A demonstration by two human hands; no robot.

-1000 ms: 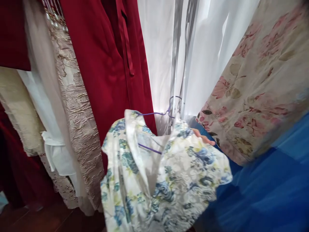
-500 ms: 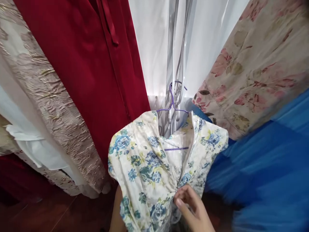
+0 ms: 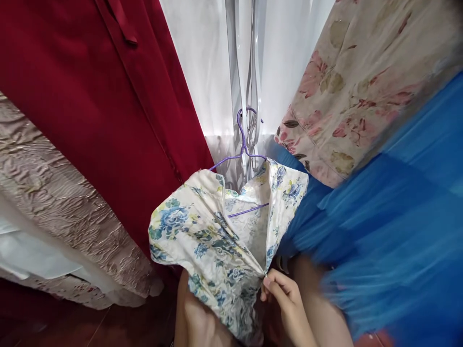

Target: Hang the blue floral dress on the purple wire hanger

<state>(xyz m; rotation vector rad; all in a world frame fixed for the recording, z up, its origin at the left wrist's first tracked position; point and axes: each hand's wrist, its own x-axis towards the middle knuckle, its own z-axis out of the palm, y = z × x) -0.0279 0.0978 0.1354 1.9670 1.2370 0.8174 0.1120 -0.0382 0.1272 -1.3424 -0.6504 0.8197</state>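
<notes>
Fingertips of the right hand are pinched together at the bottom of the V opening of a cap-sleeved white garment with blue flowers, on what may be a zip pull, too small to tell. That garment hangs on a purple wire hanger, whose hook overlaps the dangling pale straps, between the person's bare legs, while the left hand is out of sight. Around it hang dark red fabric and textured pinkish brocade to the left, white drapery behind, and pink-flowered beige cloth and blue tulle to the right.
</notes>
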